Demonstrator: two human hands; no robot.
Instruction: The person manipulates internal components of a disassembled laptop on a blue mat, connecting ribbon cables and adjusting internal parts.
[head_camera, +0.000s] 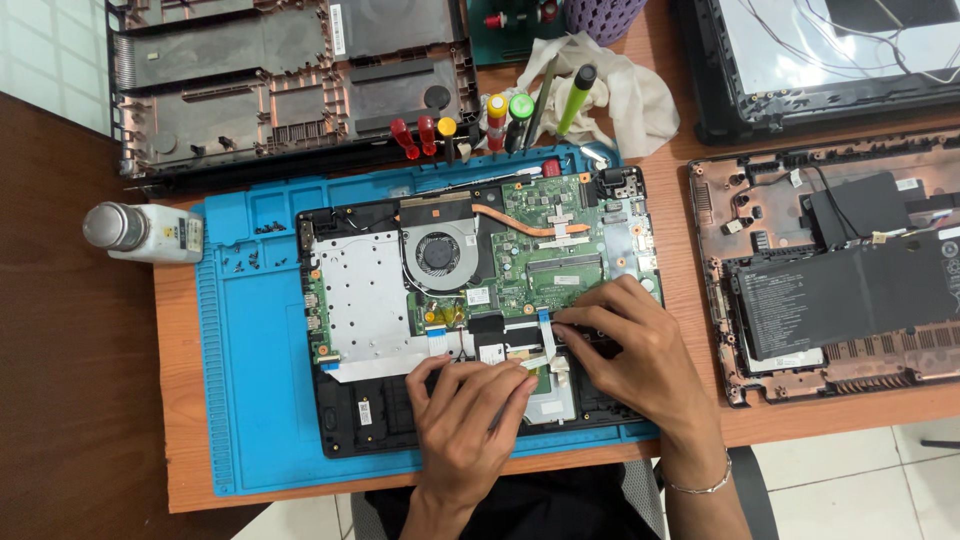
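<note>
An opened laptop base (480, 310) lies on a blue repair mat (250, 380), its green motherboard (550, 255), round cooling fan (440, 250) and copper heat pipe exposed. My left hand (465, 415) rests on the lower middle of the laptop, fingers spread and pressing near flat ribbon cables (500, 350). My right hand (630, 345) lies beside it, fingertips pressing on a black part below the motherboard. Neither hand visibly grips a tool; my fingers hide what lies beneath them.
A black laptop bottom cover (290, 80) lies at the back left. Another opened laptop with a black battery (840, 290) sits at the right. Several colourful-handled screwdrivers (470, 125) and a white cloth (630, 95) lie behind the mat. A white bottle (145, 232) lies on its side at the left.
</note>
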